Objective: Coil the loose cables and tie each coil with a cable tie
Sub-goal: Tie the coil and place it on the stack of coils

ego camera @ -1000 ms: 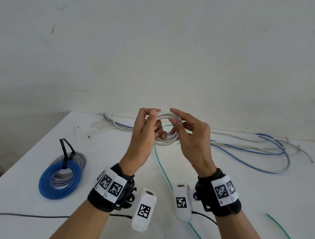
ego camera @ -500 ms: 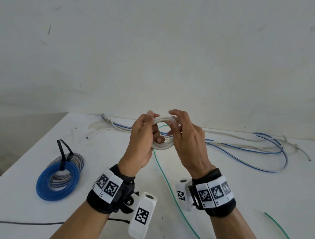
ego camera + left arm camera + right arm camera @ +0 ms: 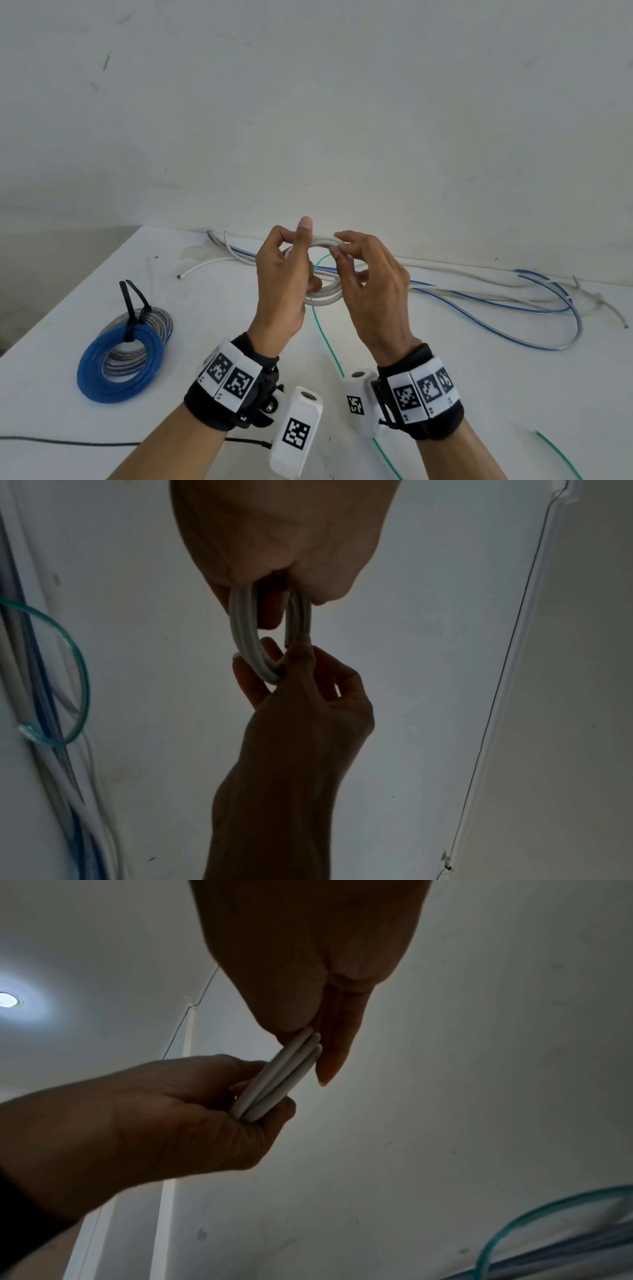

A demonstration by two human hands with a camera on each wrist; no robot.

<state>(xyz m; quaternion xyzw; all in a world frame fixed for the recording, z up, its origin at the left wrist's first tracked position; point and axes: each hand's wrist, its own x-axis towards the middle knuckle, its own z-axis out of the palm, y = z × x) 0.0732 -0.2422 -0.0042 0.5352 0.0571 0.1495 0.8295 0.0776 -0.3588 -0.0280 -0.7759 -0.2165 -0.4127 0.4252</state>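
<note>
**White coil held up between two hands**

The white cable coil [image 3: 322,289] was up in the air above the desk [image 3: 445,359], a few loops stacked together, held between both hands. The left hand [image 3: 284,284] had its fingers curled round the left side of the loops, thumb standing up over the top. The right hand [image 3: 373,294] pinched the top strand with thumb and fingertips, the other fingers loosely bent behind it. From the left wrist view one cut end of the cable [image 3: 287,639] showed just by the right hand's fingertips (I could not tell whether it was tucked in).

Under the hands a thin green cable [image 3: 325,339] ran down the desk towards the person. Behind them, along the wall, lay a loose tangle of blue and white cables [image 3: 496,301], sweeping out to the right in a wide bend. Well off to the left lay a blue coil [image 3: 92,380] resting on a greyish one [image 3: 164,320], each cinched with a black cable tie [image 3: 132,308] whose tails stuck upward. A black wire [image 3: 68,442] crossed the near edge.
</note>
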